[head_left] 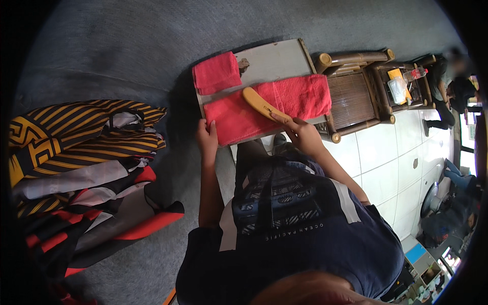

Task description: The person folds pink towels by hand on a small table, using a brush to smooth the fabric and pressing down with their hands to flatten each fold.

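A long red towel (221, 122) lies across a worn grey table (277, 57) in front of me. At the towel's near left corner is my left hand (206, 138), closed on the edge with the thumb on top and the other fingers partly hidden. My right hand (301, 135) grips the narrow end of a curved, light-wood brush (262, 105). The brush lies slantwise over the middle of the towel, its wide end pointing far left; its underside is hidden. Beyond the towel, a smaller folded red towel (217, 73) rests at the table's far left corner.
Bamboo chairs (353, 96) stand right of the table, one bearing a plastic bag (399, 90) and a bottle (419, 73). Striped garments (86, 134) hang at the left by a grey wall. Other people (442, 91) are at the far right over white floor tiles (391, 152).
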`<state>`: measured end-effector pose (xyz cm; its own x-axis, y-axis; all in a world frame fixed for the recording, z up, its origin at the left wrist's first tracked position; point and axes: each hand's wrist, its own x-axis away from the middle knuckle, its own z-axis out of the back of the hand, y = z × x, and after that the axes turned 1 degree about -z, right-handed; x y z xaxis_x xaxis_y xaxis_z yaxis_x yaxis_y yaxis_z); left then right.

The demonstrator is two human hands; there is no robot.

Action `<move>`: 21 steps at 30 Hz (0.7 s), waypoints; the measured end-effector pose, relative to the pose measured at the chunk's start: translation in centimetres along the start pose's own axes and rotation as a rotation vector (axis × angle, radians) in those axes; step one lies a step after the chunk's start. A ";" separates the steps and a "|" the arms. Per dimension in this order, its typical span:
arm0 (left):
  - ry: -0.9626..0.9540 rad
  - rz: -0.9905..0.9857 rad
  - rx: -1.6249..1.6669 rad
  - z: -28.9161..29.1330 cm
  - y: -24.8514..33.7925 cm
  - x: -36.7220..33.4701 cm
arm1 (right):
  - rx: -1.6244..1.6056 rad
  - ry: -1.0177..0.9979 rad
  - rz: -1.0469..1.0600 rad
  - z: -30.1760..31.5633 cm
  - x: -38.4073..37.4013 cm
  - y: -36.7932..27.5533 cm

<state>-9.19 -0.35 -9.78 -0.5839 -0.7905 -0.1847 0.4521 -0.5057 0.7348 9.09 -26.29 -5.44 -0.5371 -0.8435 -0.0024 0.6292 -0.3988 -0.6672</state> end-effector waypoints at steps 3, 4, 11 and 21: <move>0.005 0.024 0.025 0.4 -1.2 0.4 | 0.039 0.015 0.061 -1.3 0.0 0.9; 0.016 0.033 0.019 0.5 -1.2 0.4 | 0.062 0.022 0.079 -1.6 -0.1 1.2; 0.075 0.098 -0.026 1.1 -1.7 1.4 | 0.116 0.050 -0.161 0.5 1.4 3.0; 0.112 0.124 -0.165 1.5 -1.9 0.0 | 0.290 0.249 -0.536 7.9 2.9 9.0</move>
<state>-11.07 1.10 -10.17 -0.4430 -0.8787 -0.1779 0.6248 -0.4449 0.6416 17.66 -35.18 -5.54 -0.9102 -0.4067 0.0791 0.3458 -0.8508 -0.3958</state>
